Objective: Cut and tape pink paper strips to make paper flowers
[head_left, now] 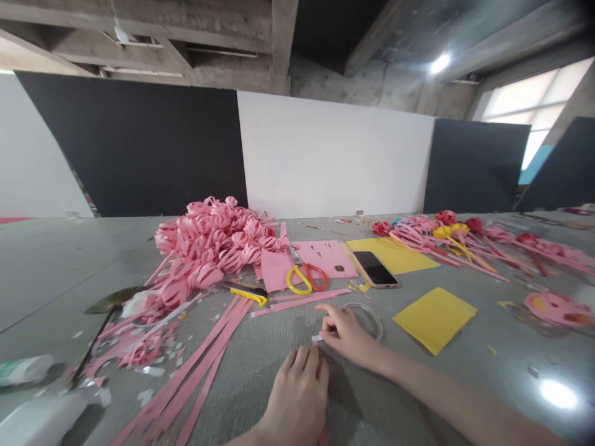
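At the near left lie a bottle (28, 370) and a white tub (46, 420). Beyond them, a pile (209, 238) of pink curls stands at the far left, with loose strips (199, 371) running towards the near edge. A yellow knife (250, 293) lies just left of the scissors (300, 266). Near the middle, the left hand (300, 384) lies over a pink strip (323, 436), fingers close together; whether it pinches, I cannot tell. Just right and farther, the right hand (344, 332) is curled, touching a white tab (317, 338) at the strip's far end; whether it pinches that is unclear. Right of it sit a wire coil (380, 322), then yellow paper (434, 320); the phone (375, 269) lies farther off.
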`<state>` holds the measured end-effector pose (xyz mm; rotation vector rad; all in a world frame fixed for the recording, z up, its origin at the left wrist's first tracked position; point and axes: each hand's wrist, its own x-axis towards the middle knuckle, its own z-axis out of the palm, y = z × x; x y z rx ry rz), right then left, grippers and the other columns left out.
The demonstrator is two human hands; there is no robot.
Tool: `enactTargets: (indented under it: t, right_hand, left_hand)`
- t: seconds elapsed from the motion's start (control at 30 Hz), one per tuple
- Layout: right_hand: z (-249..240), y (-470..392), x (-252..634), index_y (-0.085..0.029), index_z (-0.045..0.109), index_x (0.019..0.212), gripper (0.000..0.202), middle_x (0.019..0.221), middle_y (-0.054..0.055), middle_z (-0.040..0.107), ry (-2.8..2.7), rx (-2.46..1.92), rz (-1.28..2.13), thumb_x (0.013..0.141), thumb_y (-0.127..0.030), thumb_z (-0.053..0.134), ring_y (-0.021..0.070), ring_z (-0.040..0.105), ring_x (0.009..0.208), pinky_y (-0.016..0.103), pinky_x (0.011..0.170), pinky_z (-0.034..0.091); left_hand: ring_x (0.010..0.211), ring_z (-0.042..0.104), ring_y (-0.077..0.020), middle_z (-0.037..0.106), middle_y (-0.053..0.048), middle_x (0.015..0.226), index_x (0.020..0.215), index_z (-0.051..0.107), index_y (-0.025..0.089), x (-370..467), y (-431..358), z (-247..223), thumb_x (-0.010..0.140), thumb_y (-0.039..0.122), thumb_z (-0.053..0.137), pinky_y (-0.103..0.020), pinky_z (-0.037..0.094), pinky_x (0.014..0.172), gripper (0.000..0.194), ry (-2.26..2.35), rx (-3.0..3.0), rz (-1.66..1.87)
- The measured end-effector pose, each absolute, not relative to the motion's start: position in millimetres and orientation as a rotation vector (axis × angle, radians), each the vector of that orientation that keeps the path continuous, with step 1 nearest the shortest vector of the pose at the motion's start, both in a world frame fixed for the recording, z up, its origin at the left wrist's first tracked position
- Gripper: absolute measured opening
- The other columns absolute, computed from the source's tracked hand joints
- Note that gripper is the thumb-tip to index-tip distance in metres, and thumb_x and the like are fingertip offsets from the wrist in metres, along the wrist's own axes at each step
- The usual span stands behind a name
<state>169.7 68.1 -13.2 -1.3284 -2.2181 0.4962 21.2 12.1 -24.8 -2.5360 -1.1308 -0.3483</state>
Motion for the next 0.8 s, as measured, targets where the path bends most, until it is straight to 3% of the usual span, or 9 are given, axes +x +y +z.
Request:
enactTargets:
  t: [0.57, 0.8]
  right_hand:
    - [-14, 67, 171, -0.019, 0.04, 0.112, 0.045, 0.065, -0.005, 0.056, -2.24, -1.284, 0.441, 0.069, -0.004, 0.043, 0.013, 0.052, 0.066, 0.037, 0.082, 0.028]
    - [-17, 62, 172, -0.019, 0.038, 0.114, 0.043, 0.073, 0.0, 0.054, -2.235, -1.106, 0.302, 0.073, -0.006, 0.041, 0.0166, 0.05, 0.078, 0.035, 0.081, 0.033]
  left_hand:
    - [0.097, 0.044, -0.0236, 0.05, -0.008, 0.107, 0.095, 0.051, 0.018, 17, 20, -6, 0.073, 0.014, 0.042, -0.039, 0.041, 0.08, 0.024, -1.325, -2.81, -0.376]
    - [0.079, 0.051, -0.014, 0.05, -0.004, 0.091, 0.092, 0.048, 0.017, 8, 42, -6, 0.075, 0.006, 0.033, -0.026, 0.043, 0.072, 0.025, -1.629, -2.922, -0.925]
